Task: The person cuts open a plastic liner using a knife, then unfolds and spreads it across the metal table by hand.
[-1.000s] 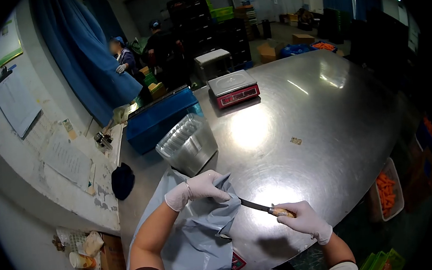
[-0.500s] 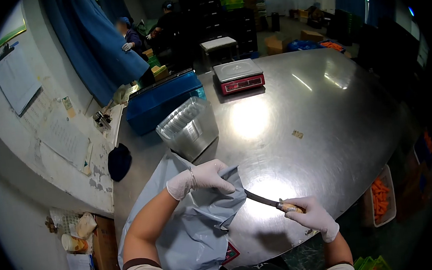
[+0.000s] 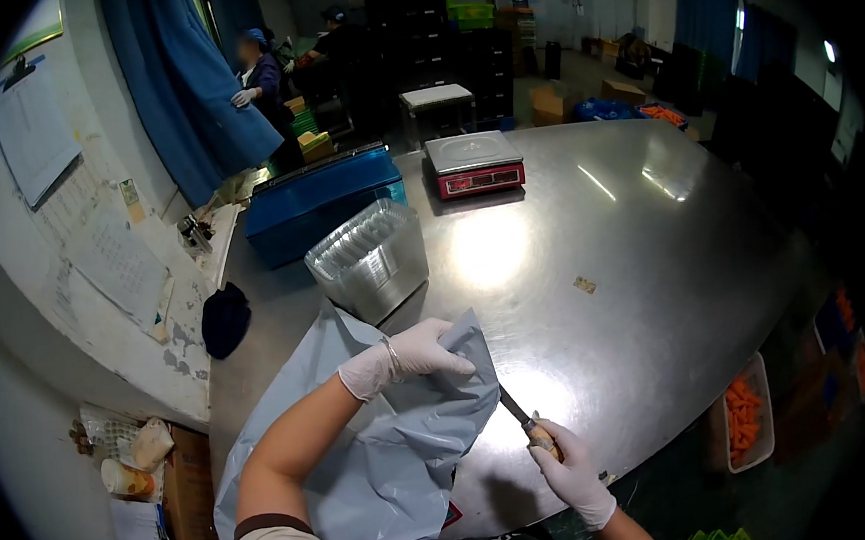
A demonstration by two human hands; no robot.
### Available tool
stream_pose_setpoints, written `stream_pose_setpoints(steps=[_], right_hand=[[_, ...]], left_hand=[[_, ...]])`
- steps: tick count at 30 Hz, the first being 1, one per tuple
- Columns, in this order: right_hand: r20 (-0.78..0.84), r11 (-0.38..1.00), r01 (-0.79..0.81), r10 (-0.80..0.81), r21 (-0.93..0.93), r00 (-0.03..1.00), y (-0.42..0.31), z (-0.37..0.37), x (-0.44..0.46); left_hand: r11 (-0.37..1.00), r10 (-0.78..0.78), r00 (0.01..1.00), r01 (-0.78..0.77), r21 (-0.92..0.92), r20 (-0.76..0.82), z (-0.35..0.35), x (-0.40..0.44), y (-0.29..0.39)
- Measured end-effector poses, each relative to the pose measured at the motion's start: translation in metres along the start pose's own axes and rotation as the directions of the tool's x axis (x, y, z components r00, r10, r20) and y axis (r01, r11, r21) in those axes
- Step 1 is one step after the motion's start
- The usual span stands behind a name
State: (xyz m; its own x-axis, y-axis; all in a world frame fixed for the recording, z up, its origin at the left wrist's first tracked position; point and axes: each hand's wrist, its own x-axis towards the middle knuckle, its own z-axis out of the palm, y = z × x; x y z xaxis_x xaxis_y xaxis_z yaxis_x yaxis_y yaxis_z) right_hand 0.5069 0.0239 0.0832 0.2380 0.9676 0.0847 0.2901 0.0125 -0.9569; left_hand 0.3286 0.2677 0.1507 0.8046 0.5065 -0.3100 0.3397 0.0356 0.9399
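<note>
White-gloved left hand [image 3: 420, 351] closed on crumpled grey plastic sheeting [image 3: 381, 464], white-gloved right hand [image 3: 574, 473] around wooden-handled, dark-bladed knife [image 3: 531, 428].

1. I see the table [image 3: 655, 295], smooth metal, very glossy, with bright reflections.
2. The grey sheet [image 3: 357, 481] is of thin plastic, full of wrinkles, with a soft shine.
3. The knife [image 3: 515, 409] has a dark metal blade and a handle that looks like wood.
4. The gloves [image 3: 374, 367] on the left hand [image 3: 428, 350] and the right hand [image 3: 574, 473] are thin, rubber-like, nearly matt.
5. The containers [image 3: 382, 265] are of clear, glossy plastic.
6. The scale [image 3: 474, 151] has a smooth, metallic-looking plate.
7. The curtain [image 3: 185, 97] and the cap [image 3: 227, 322] are matt cloth.
8. The wall [image 3: 182, 388] is rough, with flaked paint; its papers [image 3: 121, 267] look matt.
</note>
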Motion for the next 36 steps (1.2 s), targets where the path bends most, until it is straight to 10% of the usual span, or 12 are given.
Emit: stream_pose_setpoints(steps=[20, 25, 31, 36], right_hand=[[-0.105, 0.991, -0.085, 0.096, 0.102, 0.99, 0.013, 0.012, -0.016], [-0.08, 0.983, -0.163, 0.17, 0.087, 0.982, -0.003, 0.004, -0.013], [0.017, 0.966, -0.223, 0.222, 0.133, 0.975, -0.012, -0.013, -0.01], [0.082, 0.953, -0.292, 0.285, 0.081, 0.955, -0.021, -0.02, -0.005]], left_hand=[[0.989, 0.002, 0.998, -0.013, 0.15, 0.07, -0.002, 0.01, -0.004], [0.895, -0.087, 0.993, 0.043, 0.444, 0.08, 0.014, 0.01, 0.012], [0.993, -0.054, 0.994, 0.043, 0.111, 0.098, 0.005, 0.005, 0.005], [0.974, -0.027, 0.986, -0.011, 0.227, 0.165, 0.012, 0.009, 0.003]])
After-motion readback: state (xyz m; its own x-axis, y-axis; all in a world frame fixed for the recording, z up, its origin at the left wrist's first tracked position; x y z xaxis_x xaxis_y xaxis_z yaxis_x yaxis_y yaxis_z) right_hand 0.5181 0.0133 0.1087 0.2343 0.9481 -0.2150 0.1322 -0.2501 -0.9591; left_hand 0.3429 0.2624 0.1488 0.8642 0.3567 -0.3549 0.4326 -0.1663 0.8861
